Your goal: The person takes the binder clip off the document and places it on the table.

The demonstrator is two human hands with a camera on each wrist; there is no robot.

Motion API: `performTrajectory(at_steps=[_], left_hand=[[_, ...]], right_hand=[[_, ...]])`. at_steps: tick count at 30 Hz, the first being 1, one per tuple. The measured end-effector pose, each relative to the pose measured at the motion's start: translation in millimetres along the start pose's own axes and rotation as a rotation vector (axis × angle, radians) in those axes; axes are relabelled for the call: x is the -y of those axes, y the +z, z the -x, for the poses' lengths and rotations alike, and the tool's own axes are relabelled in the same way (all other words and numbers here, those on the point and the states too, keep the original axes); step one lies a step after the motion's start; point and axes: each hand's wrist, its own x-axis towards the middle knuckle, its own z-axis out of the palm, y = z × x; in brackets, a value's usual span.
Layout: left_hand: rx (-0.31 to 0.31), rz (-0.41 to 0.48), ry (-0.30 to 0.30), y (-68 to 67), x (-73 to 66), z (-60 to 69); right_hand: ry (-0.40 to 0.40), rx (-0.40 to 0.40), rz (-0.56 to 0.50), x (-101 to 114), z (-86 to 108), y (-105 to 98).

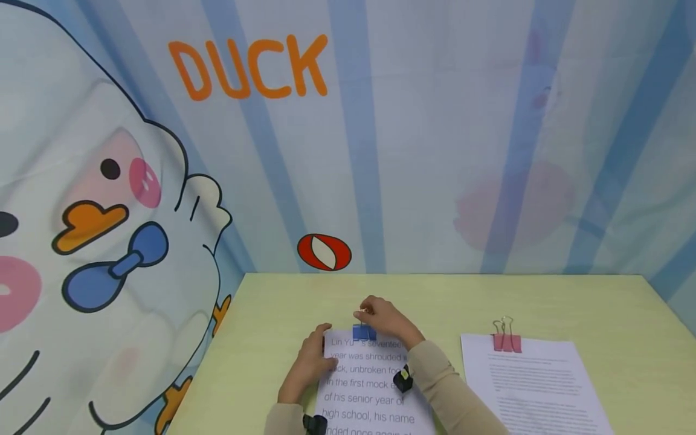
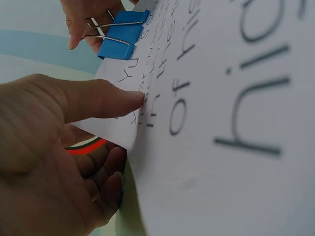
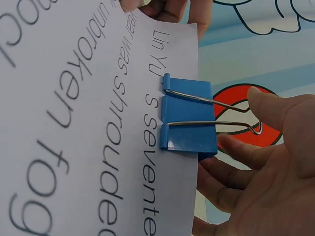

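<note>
A printed paper sheet (image 1: 367,389) with large text is on the table, and the wrist views show its top part lifted. A blue binder clip (image 3: 189,115) sits across the top edge, its wire handles pointing away from the text. My left hand (image 1: 310,362) holds the sheet's left edge near the top corner, thumb over the print and fingers beneath. At the top edge, my right hand (image 1: 387,319) pinches the clip's handle; its thumb (image 3: 266,105) touches the wire, and the other fingers reach behind the clip, partly hidden.
To the right lies a second stack of printed paper (image 1: 535,386) with a pink binder clip (image 1: 507,343) on its top edge. Both rest on a pale yellow table (image 1: 272,302). A blue striped curtain (image 1: 413,151) with a duck picture hangs behind the far edge.
</note>
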Motion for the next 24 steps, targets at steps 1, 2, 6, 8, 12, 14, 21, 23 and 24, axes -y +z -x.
performTrajectory(at_steps=[1, 2, 6, 8, 12, 14, 21, 23, 24], left_hand=[[0.002, 0.003, 0.001, -0.3, 0.0, -0.2], [0.004, 0.006, 0.002, -0.7, 0.0, -0.1], [0.010, 0.006, 0.003, -1.0, 0.2, 1.4], [0.012, 0.002, 0.003, -0.7, 0.4, 2.6], [0.013, 0.002, 0.015, 0.4, 1.9, 3.3], [0.013, 0.000, 0.021, 0.8, 2.9, 2.8], [0.016, -0.010, 0.021, 0.1, 3.1, 1.6], [0.017, -0.010, 0.024, 0.0, 2.6, 1.2], [0.017, -0.013, 0.030, -0.3, 2.2, 0.9]], right_hand=[[0.000, 0.001, -0.005, -0.4, -1.0, -1.1], [0.004, 0.005, -0.012, -0.6, -2.0, -2.1], [0.025, 0.032, -0.033, -1.2, -3.5, -3.5], [0.031, 0.036, -0.042, -1.5, -2.9, -3.1], [0.038, 0.025, -0.049, -2.8, -2.2, -1.9], [0.045, 0.020, -0.052, -3.0, -2.4, -1.5], [0.044, -0.001, -0.043, -4.4, -5.0, -0.2], [0.040, -0.005, -0.046, -5.2, -5.5, -0.1], [0.033, -0.008, -0.047, -5.7, -5.6, -0.1]])
